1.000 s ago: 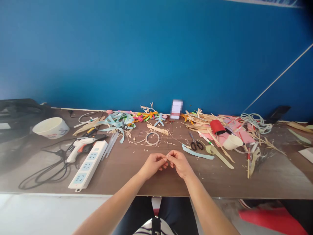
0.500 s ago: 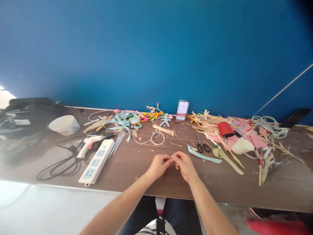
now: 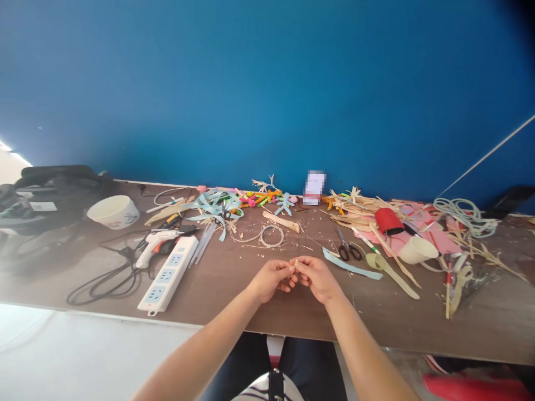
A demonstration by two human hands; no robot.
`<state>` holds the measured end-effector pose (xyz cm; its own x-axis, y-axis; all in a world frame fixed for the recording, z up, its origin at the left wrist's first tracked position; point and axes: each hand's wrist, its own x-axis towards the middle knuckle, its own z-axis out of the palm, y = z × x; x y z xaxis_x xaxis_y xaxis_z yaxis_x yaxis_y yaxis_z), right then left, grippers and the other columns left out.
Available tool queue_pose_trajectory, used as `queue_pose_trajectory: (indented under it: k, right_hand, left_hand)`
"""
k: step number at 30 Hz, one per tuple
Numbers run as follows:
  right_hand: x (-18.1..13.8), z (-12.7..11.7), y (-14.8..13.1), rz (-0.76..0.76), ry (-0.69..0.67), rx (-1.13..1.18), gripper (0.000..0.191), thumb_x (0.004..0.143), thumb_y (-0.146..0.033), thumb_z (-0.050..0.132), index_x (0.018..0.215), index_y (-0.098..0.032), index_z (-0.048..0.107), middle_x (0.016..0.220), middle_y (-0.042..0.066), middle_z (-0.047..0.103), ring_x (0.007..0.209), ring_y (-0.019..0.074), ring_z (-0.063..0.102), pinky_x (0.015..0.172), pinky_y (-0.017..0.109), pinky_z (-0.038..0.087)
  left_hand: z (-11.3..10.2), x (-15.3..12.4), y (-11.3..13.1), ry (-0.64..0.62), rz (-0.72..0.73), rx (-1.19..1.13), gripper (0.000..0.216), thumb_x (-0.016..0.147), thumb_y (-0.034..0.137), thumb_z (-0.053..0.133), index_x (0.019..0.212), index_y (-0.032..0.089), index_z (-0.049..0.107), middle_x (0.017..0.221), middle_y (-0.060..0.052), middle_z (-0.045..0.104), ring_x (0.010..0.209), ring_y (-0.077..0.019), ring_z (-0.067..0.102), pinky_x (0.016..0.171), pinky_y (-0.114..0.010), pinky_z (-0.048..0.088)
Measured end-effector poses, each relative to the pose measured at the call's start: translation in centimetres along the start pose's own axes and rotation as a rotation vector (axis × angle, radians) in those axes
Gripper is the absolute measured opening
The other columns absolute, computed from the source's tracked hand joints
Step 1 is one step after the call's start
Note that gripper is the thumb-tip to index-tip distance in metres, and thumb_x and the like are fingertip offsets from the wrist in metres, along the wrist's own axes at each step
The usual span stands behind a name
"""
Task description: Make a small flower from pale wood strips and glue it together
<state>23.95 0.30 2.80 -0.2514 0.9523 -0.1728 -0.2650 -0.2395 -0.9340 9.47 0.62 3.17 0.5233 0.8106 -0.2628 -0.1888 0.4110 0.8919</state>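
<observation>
My left hand (image 3: pixel 273 278) and my right hand (image 3: pixel 315 277) meet fingertip to fingertip above the front middle of the brown table. Both are closed in a pinch. A tiny pale piece (image 3: pixel 296 262) shows between the fingertips; its kind is too small to make out. Beyond my hands lie a coil of thin wire or cord (image 3: pixel 271 236) and a pale husk-like strip (image 3: pixel 282 221). To the right of my right hand are a light blue ribbon strip (image 3: pixel 353 265) and dark-handled scissors (image 3: pixel 348 250).
On the left stand a white power strip (image 3: pixel 168 275), a glue gun (image 3: pixel 152 245) with its cable, clear glue sticks (image 3: pixel 203 245) and a white bowl (image 3: pixel 112 211). On the right are a red cup (image 3: pixel 388 221), a white cup (image 3: pixel 418 250) and a green ribbon (image 3: pixel 395 275). Small scraps litter the table (image 3: pixel 234 301).
My fingers have shifted their pinch, and the tiny pale piece now shows between the fingertips. The whole view has moved slightly. Things on the table lie as before.
</observation>
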Motion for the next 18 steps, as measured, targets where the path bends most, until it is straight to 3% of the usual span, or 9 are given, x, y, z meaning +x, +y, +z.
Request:
queue_pose_trajectory:
  k: [11,18]
  right_hand:
    - [0.02,0.25,-0.03,-0.016,0.052,0.028,0.016,0.061,-0.028,0.068,0.064,-0.015,0.059,0.062,-0.002,0.056,0.041,0.0030,0.036,0.038,0.018,0.020]
    - [0.01,0.32,0.44,-0.029,0.121,0.033,0.018,0.059,-0.029,0.069,0.061,-0.015,0.057,0.053,-0.005,0.050,0.040,0.0037,0.033,0.038,0.019,0.019]
  left_hand:
    - [0.05,-0.15,0.26,0.023,0.029,0.103,0.030,0.066,0.040,0.059,0.066,0.010,0.057,0.060,-0.001,0.055,0.051,-0.0064,0.049,0.048,-0.019,0.039]
    - [0.10,0.01,-0.18,0.097,0.140,0.322,0.030,0.069,0.039,0.056,0.073,0.010,0.059,0.058,-0.001,0.056,0.048,-0.0065,0.047,0.051,-0.020,0.039]
